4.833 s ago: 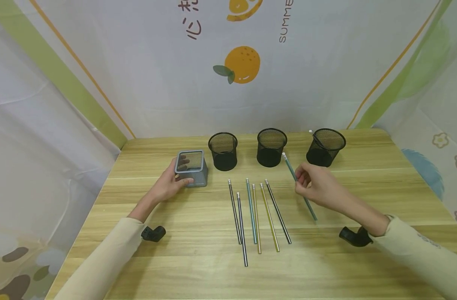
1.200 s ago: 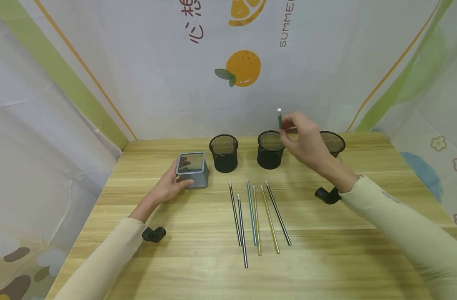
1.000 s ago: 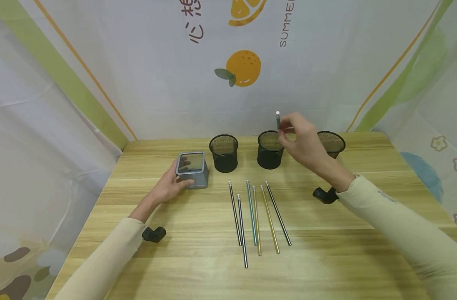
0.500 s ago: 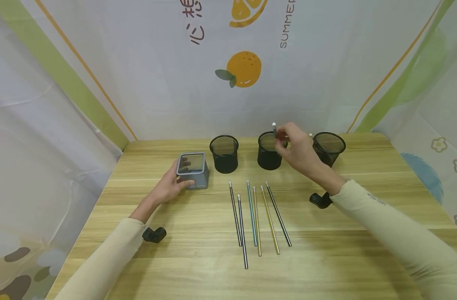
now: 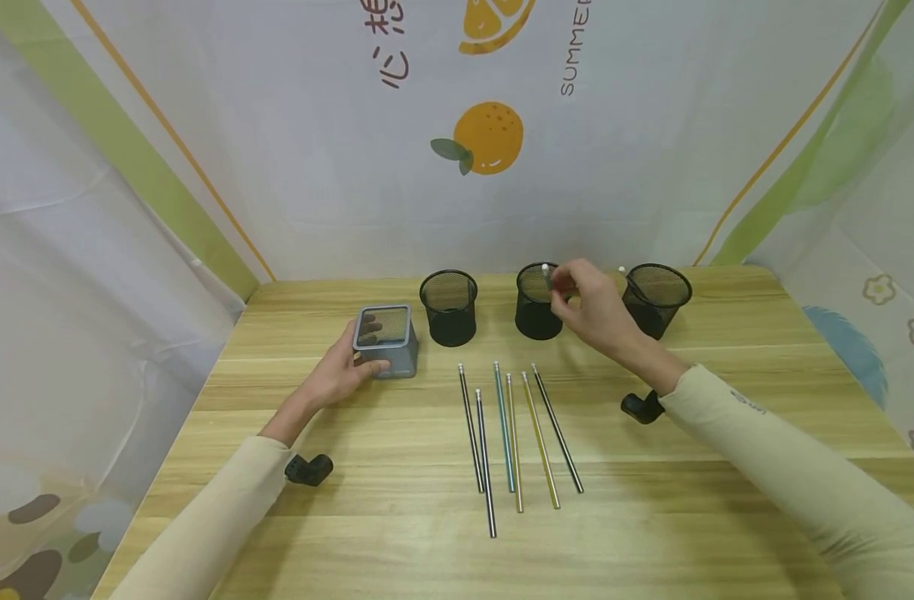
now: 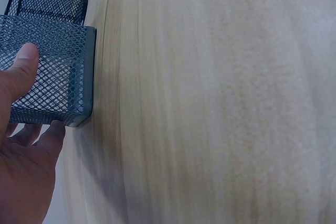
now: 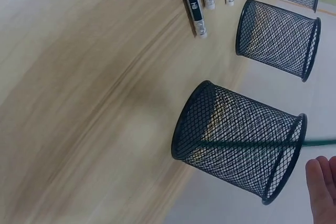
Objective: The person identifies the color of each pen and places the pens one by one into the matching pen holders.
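My left hand (image 5: 335, 377) grips the grey square mesh pen holder (image 5: 398, 362) at the left, thumb on its near side and fingers behind it. Over the middle round black mesh holder (image 5: 537, 323), my right hand (image 5: 597, 310) pinches a green pencil (image 7: 321, 142) near its white eraser end. In the right wrist view the pencil runs down inside that holder, its lower end near the base. That view cuts off the pinching fingertips; other fingers show beside the rim.
Another round black holder (image 5: 451, 325) stands left of the middle one. A third holder (image 5: 655, 287) at the right has a white-ended pencil leaning in it. Several pencils (image 5: 503, 425) lie on the wooden table (image 5: 397, 533), erasers toward the back. A printed curtain (image 5: 314, 167) hangs behind.
My right hand has lifted the green pencil from the table's right side, brought it over the middle holder and lowered it in. My left hand stays on the square holder.
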### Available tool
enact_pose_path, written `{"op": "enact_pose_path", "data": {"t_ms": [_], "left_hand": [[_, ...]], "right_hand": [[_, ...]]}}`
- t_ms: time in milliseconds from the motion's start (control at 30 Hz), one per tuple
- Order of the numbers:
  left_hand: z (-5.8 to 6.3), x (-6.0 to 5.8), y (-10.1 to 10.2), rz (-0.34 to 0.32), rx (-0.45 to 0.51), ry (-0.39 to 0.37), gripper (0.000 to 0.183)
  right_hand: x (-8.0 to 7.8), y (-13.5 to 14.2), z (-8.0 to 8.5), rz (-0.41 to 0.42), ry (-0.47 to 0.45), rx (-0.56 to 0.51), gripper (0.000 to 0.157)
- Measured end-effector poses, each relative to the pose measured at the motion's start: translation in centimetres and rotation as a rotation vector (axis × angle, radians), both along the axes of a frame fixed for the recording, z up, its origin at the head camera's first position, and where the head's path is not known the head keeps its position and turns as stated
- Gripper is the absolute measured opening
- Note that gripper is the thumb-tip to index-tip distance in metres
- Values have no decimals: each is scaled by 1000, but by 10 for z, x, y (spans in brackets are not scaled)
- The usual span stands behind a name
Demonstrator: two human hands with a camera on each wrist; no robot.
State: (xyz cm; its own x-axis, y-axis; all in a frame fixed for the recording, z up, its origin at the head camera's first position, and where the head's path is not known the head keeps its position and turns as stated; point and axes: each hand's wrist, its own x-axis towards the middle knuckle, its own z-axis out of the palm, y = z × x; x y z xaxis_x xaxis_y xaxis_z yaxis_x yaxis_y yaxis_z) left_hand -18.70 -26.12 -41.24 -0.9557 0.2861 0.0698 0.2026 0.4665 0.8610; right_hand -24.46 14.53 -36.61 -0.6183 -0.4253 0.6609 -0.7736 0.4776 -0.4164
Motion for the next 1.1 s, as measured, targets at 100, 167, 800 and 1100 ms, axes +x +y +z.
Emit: {"op": "enact_pose_path", "data": {"t_ms": [100,167,800,1100], "left_hand": [[0,0,0,3,-2,-5,78],[0,0,0,1,3,-2,78],[-1,0,0,-4,19,-7,77],[0,0,0,-7,15,-7,78]], "right_hand": [[1,3,-2,-6,-23,9,18],[2,4,-1,-8,-27,11,19],[15,9,9,0,-40,37,18],[22,9,7,23,-14,111,18]]}}
